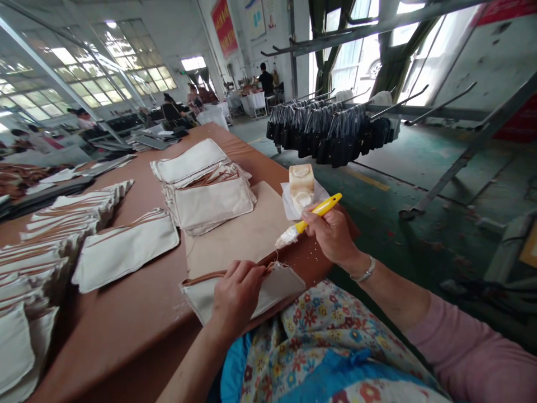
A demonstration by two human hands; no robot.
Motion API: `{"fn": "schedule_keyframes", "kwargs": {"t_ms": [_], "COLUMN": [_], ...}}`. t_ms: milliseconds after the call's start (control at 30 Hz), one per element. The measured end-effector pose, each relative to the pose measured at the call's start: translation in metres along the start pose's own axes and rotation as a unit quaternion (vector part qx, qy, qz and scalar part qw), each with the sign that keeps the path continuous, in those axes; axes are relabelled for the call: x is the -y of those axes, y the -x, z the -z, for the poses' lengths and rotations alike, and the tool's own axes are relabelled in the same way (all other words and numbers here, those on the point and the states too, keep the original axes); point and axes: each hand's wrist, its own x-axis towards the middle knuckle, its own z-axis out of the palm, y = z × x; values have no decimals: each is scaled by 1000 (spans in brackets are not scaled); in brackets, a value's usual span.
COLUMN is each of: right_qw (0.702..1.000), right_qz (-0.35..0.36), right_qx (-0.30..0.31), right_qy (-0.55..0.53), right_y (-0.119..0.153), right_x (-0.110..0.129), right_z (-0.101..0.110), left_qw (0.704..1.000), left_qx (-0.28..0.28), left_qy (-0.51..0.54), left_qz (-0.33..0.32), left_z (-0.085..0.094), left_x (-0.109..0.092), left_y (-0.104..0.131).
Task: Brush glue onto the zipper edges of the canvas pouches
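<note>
My right hand (pixel 333 232) is closed round the yellow handle of a paintbrush (pixel 321 210). White paste coats its bristles, which point down and left above the table's near edge. Under my left hand (pixel 240 291) lies a cream fabric pouch (pixel 277 291) with a brown strip along its upper edge. My left fingers are curled and pinch that edge; loose threads stick up at its right end. Just beyond my right hand stands a cream plastic container (pixel 301 179), cut open, with white paste in it.
Stacked cream pouches (pixel 213 204) lie on a beige sheet (pixel 235 246) on the brown table (pixel 138 296). A single pouch (pixel 128 246) and overlapping rows (pixel 62 224) are to the left. A metal rack (pixel 457 162) with hanging black pieces (pixel 331 134) stands right; people sit further back.
</note>
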Motion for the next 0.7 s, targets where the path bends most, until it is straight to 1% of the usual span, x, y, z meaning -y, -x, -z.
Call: {"fn": "schedule_keyframes", "kwargs": {"t_ms": [100,200,267,300,400,433,467,567,600,633,700], "right_qw": [996,987,984,986,997,998,997,984,983,983,987], "right_qz": [-26,-23,-17,-14,-7,-6,-7,-40,-64,-95,-130], "right_qx": [74,154,176,164,76,67,80,171,171,152,67], "right_qy": [-49,-48,-38,-30,-13,-11,-12,-19,-26,-31,-62], "right_y": [11,22,23,22,18,18,20,31,35,38,41], "right_x": [20,43,55,59,63,62,60,54,52,49,44], "right_z": [-3,-3,1,3,4,2,0,-5,-5,-3,-1], "left_qw": [997,995,995,995,996,996,997,996,994,991,984], "left_qx": [-25,-27,-24,-22,-17,-14,-12,-11,-15,-21,-35], "left_qy": [-56,-78,-80,-80,-79,-76,-73,-69,-68,-66,-59], "left_qz": [-52,-62,-60,-58,-43,-34,-19,53,83,113,167], "left_z": [4,5,5,6,6,5,4,-6,-10,-15,-21], "left_x": [-4,-4,-4,-3,-1,0,1,7,10,14,24], "left_y": [1,2,2,3,3,4,5,11,14,17,26]}}
